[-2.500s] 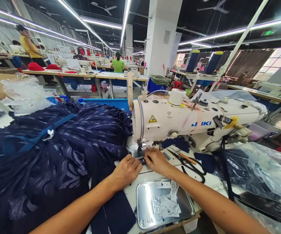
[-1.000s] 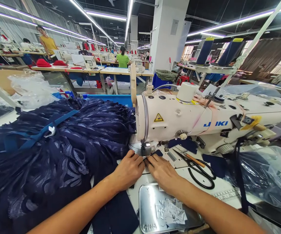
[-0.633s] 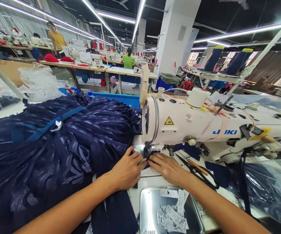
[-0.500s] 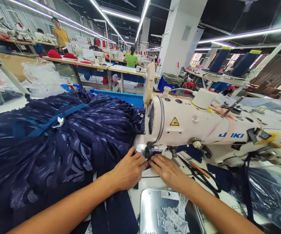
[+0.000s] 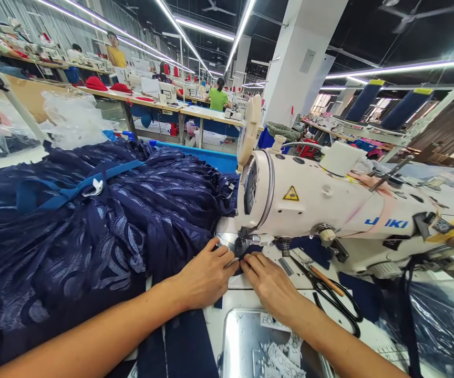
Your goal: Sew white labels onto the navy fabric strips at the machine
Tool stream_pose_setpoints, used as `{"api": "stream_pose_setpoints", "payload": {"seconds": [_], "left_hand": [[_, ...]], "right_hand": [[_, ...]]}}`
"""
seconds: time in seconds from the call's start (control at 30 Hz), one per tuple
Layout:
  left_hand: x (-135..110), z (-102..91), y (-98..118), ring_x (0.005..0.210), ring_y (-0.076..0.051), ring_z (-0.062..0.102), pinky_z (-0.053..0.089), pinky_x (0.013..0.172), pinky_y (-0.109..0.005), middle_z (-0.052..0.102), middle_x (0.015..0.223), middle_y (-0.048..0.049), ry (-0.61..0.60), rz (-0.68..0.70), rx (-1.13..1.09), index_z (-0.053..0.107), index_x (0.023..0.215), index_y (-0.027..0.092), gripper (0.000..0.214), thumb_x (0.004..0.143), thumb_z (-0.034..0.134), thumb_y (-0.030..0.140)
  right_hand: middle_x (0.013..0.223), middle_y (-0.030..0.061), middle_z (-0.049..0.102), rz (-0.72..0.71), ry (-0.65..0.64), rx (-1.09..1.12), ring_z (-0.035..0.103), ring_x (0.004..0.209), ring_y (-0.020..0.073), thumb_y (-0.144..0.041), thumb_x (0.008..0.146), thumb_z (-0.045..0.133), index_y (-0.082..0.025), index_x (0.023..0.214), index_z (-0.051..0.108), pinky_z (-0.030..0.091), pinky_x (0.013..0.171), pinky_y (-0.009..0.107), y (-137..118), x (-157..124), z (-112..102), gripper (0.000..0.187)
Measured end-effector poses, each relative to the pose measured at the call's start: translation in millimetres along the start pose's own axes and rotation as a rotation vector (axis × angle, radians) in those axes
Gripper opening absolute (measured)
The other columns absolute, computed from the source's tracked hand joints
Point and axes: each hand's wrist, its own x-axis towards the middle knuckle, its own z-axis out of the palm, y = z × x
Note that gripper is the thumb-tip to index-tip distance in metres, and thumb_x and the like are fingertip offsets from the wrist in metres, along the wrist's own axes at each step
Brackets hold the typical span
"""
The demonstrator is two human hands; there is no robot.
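Both hands are at the front of a white sewing machine point(image 5: 309, 194), close to its needle area and dark presser foot point(image 5: 240, 244). My left hand point(image 5: 205, 275) sits just left of the foot, fingers curled together on the edge of a small navy fabric piece point(image 5: 255, 249). On the right, my right hand point(image 5: 268, 281) has its fingers bent down and pressed onto the same fabric, beside the foot. Most of the piece is hidden under the fingers and machine head. A large pile of navy patterned garments point(image 5: 132, 226) lies left of my left hand.
A metal tray point(image 5: 235, 331) with white printed labels point(image 5: 284, 359) lies below my right wrist. Black-handled scissors point(image 5: 335, 302) and a wooden-handled tool point(image 5: 327, 281) lie to the right. Navy thread cones point(image 5: 404, 110) stand behind. Co-workers sit or stand at farther tables.
The head view has shifted slightly, so the machine appears a little farther right. Both hands stay at the presser foot with almost no visible movement.
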Motion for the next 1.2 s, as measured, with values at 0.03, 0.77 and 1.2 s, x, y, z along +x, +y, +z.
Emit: {"api": "stream_pose_setpoints", "payload": {"seconds": [0.03, 0.77, 1.2], "left_hand": [[0.4, -0.4, 0.2, 0.079, -0.019, 0.048, 0.032, 0.085, -0.042, 0.054, 0.079, -0.0047, -0.005, -0.006, -0.004, 0.056, 0.099, 0.015, 0.026, 0.075, 0.047, 0.018], [2.1, -1.9, -5.5, 0.104, -0.023, 0.050, 0.033, 0.091, -0.046, 0.057, 0.106, -0.0106, -0.006, -0.149, -0.106, 0.057, 0.107, 0.025, 0.030, 0.080, 0.045, 0.021], [3.7, -4.4, -3.6, 0.108, -0.023, 0.047, 0.030, 0.092, -0.047, 0.055, 0.109, -0.0107, -0.054, -0.157, -0.077, 0.053, 0.111, 0.026, 0.031, 0.083, 0.039, 0.023]], "right_hand": [[0.102, 0.0172, 0.056, -0.014, 0.014, 0.006, 0.049, 0.093, 0.0244, 0.001, 0.071, 0.045, -0.002, 0.106, 0.054, 0.045, 0.083, 0.037, 1.6, -1.1, -0.4, 0.036], [0.104, 0.0123, 0.060, -0.054, 0.058, -0.032, 0.054, 0.094, 0.0206, -0.004, 0.075, 0.051, -0.006, 0.102, 0.058, 0.043, 0.089, 0.032, 13.2, 5.1, 0.6, 0.027], [0.106, 0.0114, 0.059, -0.050, 0.088, -0.014, 0.052, 0.097, 0.0222, -0.003, 0.074, 0.052, -0.007, 0.103, 0.057, 0.044, 0.089, 0.033, 17.7, 2.4, 5.5, 0.029]]}}
